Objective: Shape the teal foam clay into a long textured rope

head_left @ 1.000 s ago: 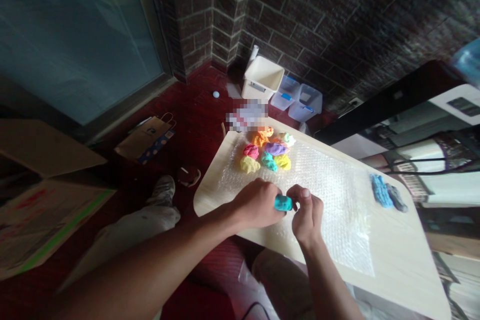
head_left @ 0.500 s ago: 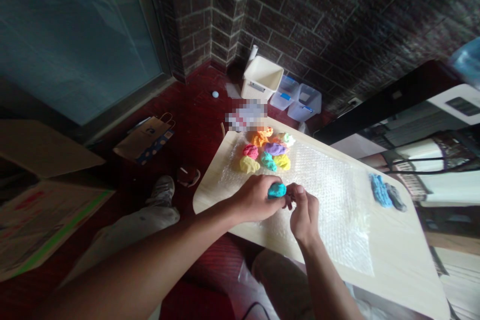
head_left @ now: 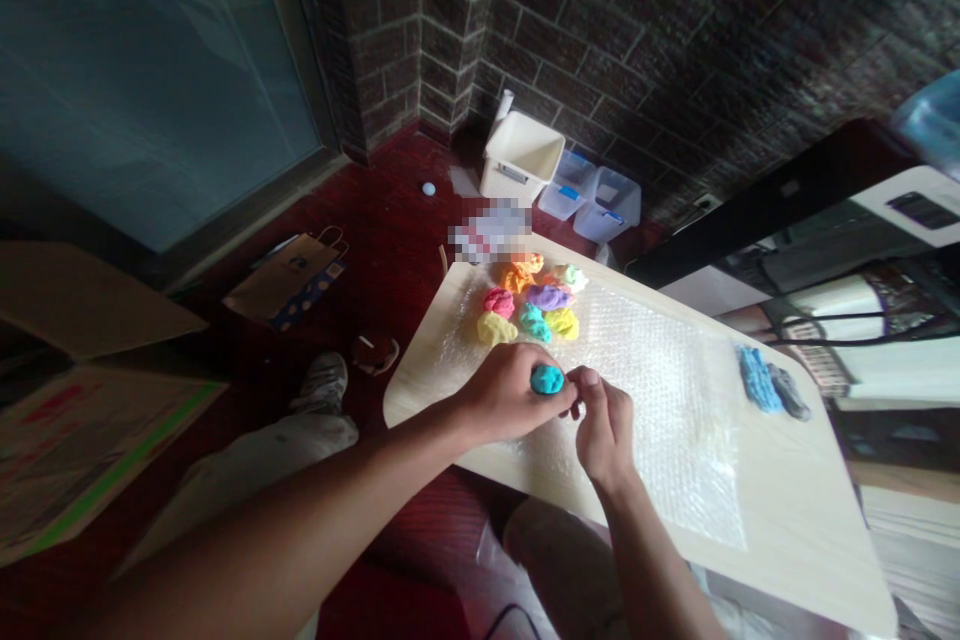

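My left hand (head_left: 506, 392) is wrapped around a teal soft lump (head_left: 547, 379), which bulges out between thumb and fingers. Close against its fingertips is my right hand (head_left: 606, 425), its fingers curled and thumb pressed down; whatever they pinch is hidden. Both hands are held above bubble wrap (head_left: 637, 390) on a pale wooden table. Just beyond them lie several soft crumpled lumps, among them a pale yellow lump (head_left: 496, 328), a pink lump (head_left: 499, 301), a mint lump (head_left: 535, 322), a purple lump (head_left: 550, 297) and an orange lump (head_left: 517, 276).
At the table's right side lie a blue soft piece (head_left: 759, 380) and a grey soft piece (head_left: 789, 391). Past the far end stand a white bin (head_left: 517, 170) and clear plastic boxes (head_left: 607, 205). A paper bag (head_left: 289, 275) and a cardboard box (head_left: 105, 450) are on the left.
The teal lump has turned slightly in my left hand and looks rounder. Both hands stay close together, with only a small shift to the left in view.
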A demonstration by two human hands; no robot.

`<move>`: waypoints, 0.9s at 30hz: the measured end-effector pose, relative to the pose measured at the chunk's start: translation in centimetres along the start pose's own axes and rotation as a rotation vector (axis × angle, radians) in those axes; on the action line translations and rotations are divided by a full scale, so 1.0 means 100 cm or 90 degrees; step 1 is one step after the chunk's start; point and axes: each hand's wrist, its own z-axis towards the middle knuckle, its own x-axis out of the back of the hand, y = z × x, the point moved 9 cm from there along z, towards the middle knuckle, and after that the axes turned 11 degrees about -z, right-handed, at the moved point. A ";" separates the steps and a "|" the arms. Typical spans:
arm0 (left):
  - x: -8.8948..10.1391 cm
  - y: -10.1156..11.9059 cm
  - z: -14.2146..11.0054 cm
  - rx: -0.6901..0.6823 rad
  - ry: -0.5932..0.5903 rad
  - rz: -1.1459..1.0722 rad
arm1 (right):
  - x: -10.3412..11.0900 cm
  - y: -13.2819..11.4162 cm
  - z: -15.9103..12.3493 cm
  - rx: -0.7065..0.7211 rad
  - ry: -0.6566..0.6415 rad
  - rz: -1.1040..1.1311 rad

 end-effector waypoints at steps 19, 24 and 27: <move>-0.002 -0.005 0.001 0.027 -0.038 -0.120 | -0.003 -0.003 -0.001 0.018 -0.017 -0.011; -0.002 -0.020 0.003 0.049 -0.003 -0.161 | -0.008 -0.002 0.000 0.014 -0.040 0.020; -0.001 -0.018 0.003 0.041 0.008 -0.145 | -0.007 -0.001 0.000 0.008 -0.035 0.014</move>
